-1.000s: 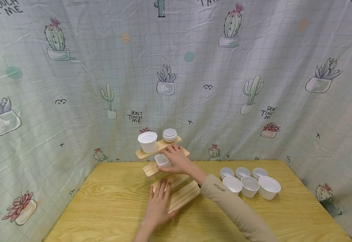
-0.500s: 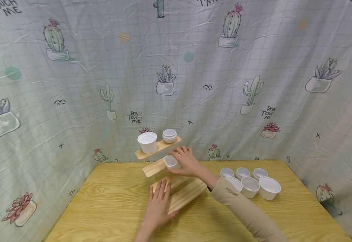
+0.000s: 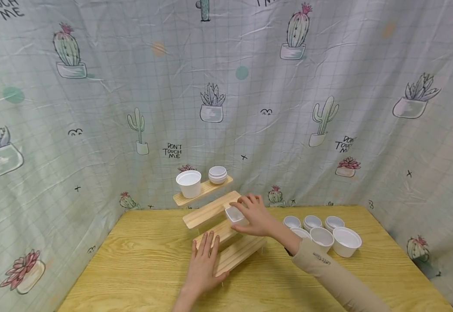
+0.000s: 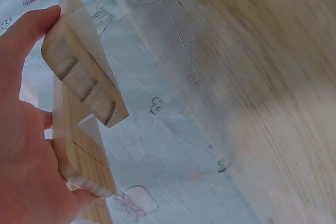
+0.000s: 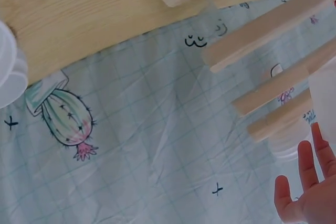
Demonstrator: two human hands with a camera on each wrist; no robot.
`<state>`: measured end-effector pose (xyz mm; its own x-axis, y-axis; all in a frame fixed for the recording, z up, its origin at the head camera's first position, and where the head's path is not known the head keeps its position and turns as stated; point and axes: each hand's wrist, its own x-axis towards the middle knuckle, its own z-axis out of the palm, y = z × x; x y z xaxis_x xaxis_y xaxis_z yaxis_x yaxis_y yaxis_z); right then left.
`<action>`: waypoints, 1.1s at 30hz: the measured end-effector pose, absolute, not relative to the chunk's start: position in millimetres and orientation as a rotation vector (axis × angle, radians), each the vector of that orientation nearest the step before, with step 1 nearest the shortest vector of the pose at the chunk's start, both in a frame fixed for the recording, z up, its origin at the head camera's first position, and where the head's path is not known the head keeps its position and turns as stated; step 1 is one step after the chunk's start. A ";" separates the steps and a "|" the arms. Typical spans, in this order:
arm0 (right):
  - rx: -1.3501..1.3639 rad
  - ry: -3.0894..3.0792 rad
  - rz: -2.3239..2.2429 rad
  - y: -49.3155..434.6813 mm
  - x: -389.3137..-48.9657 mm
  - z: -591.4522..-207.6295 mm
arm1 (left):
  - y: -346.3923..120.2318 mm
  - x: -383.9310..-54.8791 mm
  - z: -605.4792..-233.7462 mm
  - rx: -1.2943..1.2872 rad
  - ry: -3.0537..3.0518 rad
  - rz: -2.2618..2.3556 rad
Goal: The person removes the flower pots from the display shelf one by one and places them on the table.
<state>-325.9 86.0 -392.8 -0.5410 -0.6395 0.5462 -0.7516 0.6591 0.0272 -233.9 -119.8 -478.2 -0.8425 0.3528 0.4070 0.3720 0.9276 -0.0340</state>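
Observation:
A four-tier wooden stand (image 3: 208, 211) with clear supports stands at an angle on the table. My left hand (image 3: 203, 268) holds its lower left end, thumb on the lowest board's corner and fingers over the second board, as the left wrist view shows. Between the thumb and fingers of my right hand (image 3: 257, 217) is a small square white pot (image 3: 234, 214), at the right end of the third tier. The pot's right side is hidden by the hand. A large round white pot (image 3: 189, 185) and a small ribbed round pot (image 3: 217, 175) sit on the top tier.
Right of the stand, several round white pots stand in two rows on the wooden table (image 3: 133, 260), small ones behind and larger ones such as a wide white pot (image 3: 346, 242) in front. A cactus-print curtain (image 3: 246, 130) hangs around the table's back and sides.
My right hand has moved the square pot rightward along the third tier, from near its middle to its right end. My left hand has stayed in place on the stand.

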 end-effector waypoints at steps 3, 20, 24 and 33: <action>1.082 -2.333 0.268 92.9 -320.3 -395.3 | -120.1 -233.7 -479.2 -0.534 -2.644 -0.080; 1.026 -2.341 0.212 126.3 -287.7 -419.8 | -119.3 -233.7 -478.5 -0.523 -2.655 -0.084; 1.008 -2.354 0.191 134.9 -277.7 -427.5 | -118.6 -232.8 -476.9 -0.529 -2.656 -0.097; 0.971 -2.337 0.161 155.5 -261.3 -440.0 | -119.8 -232.5 -476.6 -0.532 -2.645 -0.093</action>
